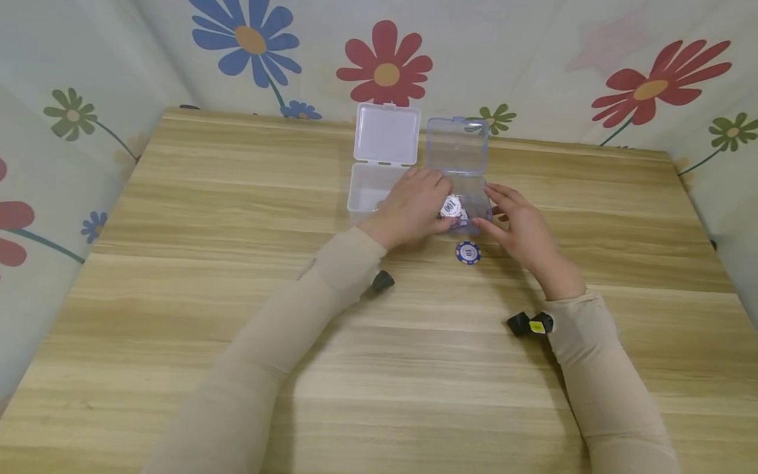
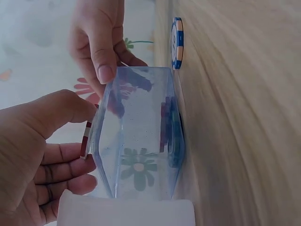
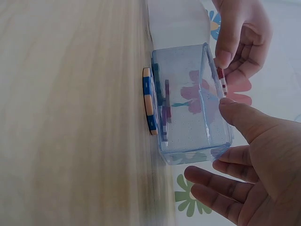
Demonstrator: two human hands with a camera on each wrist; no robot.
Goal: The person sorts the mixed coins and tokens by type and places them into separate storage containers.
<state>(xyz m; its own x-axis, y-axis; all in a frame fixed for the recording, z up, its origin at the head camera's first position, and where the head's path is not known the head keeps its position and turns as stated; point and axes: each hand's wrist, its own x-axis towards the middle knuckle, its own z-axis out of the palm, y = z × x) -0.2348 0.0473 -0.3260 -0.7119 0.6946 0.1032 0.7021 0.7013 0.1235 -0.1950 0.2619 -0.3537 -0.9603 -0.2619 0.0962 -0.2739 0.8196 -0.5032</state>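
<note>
My left hand point(image 1: 414, 201) pinches a red-and-white poker chip point(image 1: 451, 207) marked 100, held flat at the rim of the clear plastic box point(image 2: 141, 122). The thumb and fingertips have the chip by its edge in the left wrist view. At the box's right end, my right hand point(image 1: 521, 227) grips the corner, thumb on the rim and fingers along the side. Several chips point(image 3: 164, 113) lie on the box's floor, seen through its wall. A blue chip point(image 1: 468, 253) marked 10 lies on the table just in front of the box.
A white plastic box point(image 1: 364, 187) stands left of the clear one, its lid point(image 1: 386, 133) swung back. The clear lid point(image 1: 457, 146) is also raised. Behind the wooden table point(image 1: 237, 197) hangs a flowered cloth point(image 1: 509, 52).
</note>
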